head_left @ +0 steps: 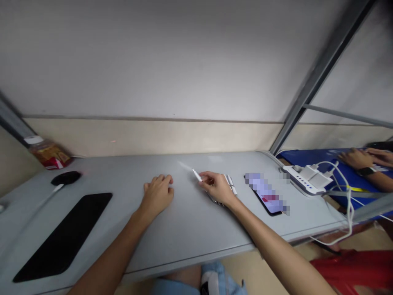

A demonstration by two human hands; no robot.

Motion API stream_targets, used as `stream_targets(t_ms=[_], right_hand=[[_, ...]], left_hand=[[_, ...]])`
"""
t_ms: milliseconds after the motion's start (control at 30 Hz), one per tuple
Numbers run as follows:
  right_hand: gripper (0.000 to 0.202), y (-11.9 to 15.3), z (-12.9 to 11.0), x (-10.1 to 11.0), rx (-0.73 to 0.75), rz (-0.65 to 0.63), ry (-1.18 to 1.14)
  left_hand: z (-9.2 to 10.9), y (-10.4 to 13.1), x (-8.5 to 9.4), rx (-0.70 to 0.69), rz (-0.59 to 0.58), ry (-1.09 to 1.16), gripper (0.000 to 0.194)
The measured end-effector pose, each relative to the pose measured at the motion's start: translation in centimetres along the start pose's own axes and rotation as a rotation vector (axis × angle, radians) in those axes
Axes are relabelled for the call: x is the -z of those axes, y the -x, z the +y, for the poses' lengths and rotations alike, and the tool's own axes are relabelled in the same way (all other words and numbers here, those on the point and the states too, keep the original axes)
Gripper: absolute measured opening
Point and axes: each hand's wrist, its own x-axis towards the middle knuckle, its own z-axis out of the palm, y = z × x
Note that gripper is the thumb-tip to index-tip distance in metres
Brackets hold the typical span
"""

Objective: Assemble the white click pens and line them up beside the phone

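Note:
My right hand pinches a slim white pen between thumb and fingers, its tip pointing up and to the left over the grey desk. Partly hidden beneath and behind that hand lie some white pens or markers beside what looks like a spiral-bound edge. Left of the pen, my left hand rests on the desk with bent, slightly spread fingers and nothing in them. To the right of my right hand lies a phone with its screen lit.
A black mat lies at the left, with a black mouse-like object and a bottle behind it. At the right are a power strip with white cables, a metal post and another person's hands over a blue surface.

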Motion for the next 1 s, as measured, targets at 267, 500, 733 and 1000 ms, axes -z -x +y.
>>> stream_targets(t_ms=[267,500,733,1000], right_hand=[[0.024,0.4,0.5,-0.6,0.085,0.059,0.820],[0.026,0.1,1.1,0.2,0.058,0.066,0.938],[0.025,-0.2,1.5,0.1,0.050,0.075,0.933],[0.032,0.0,1.4,-0.1,0.032,0.111,0.936]], left_hand=[[-0.1,0.1,-0.2,-0.025,0.006,0.018,0.020],[0.1,0.3,0.1,-0.035,-0.011,0.034,0.022],[0.2,0.3,0.4,-0.037,-0.028,0.028,0.022],[0.0,0.1,-0.2,-0.037,-0.011,0.020,0.022]])
